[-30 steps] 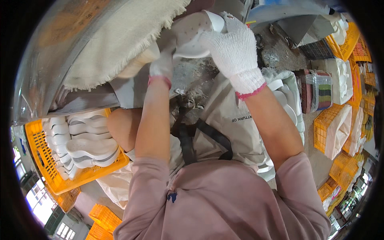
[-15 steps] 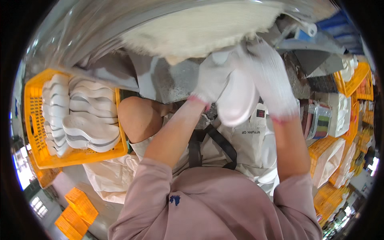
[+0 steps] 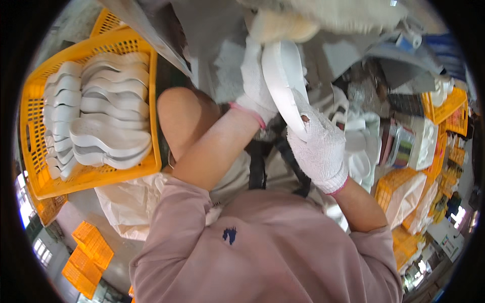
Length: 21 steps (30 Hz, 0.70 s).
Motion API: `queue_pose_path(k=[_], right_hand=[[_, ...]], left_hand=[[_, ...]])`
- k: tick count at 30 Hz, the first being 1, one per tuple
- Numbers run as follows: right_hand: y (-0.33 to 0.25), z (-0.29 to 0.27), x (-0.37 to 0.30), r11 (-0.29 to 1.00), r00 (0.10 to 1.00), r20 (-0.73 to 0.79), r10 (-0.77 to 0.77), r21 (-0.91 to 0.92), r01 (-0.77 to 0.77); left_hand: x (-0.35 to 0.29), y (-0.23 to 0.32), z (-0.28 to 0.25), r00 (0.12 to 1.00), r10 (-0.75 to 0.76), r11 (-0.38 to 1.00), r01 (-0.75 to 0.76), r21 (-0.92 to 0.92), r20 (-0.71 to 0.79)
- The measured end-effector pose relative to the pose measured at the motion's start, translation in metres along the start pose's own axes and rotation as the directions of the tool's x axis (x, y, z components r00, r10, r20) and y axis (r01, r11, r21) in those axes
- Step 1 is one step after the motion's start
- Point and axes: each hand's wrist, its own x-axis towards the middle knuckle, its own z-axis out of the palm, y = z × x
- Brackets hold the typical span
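Both gloved hands, left hand (image 3: pixel 255 83) & right hand (image 3: pixel 318 146), closed round white shoe sole (image 3: pixel 283 83) near fluffy buffing wheel (image 3: pixel 323 15); loose grip could let wheel snatch it, imo.

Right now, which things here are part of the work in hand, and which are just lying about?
In hand:
white shoe sole, gripped by left hand and right hand
fluffy buffing wheel just above it
yellow crate stacked with more white soles

Lying about:
white plastic sack
yellow crates at right
empty yellow crates on the floor
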Motion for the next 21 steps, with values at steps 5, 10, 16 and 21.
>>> queue_pose_path(k=[5, 10, 16, 21], right_hand=[[0.005, 0.016, 0.066, 0.982, 1.000, -0.022, 0.009, -0.189, -0.013], [0.010, 0.017, 0.089, 0.975, 0.997, 0.013, 0.074, -0.213, -0.069], [0.002, 0.018, 0.073, 0.988, 0.992, -0.030, 0.119, -0.093, -0.121], [-0.004, 0.020, 0.062, 0.999, 0.979, -0.203, 0.021, -0.020, -0.025]], left_hand=[[0.051, 0.004, -0.015, 0.933, 0.326, 0.868, -0.231, 0.440, -0.153], [0.049, 0.003, -0.006, 0.945, 0.259, 0.931, -0.190, 0.311, -0.199], [0.041, 0.021, 0.011, 0.940, 0.196, 0.930, -0.087, 0.358, -0.279], [0.022, 0.018, -0.002, 0.895, 0.376, 0.772, -0.159, 0.616, -0.241]])
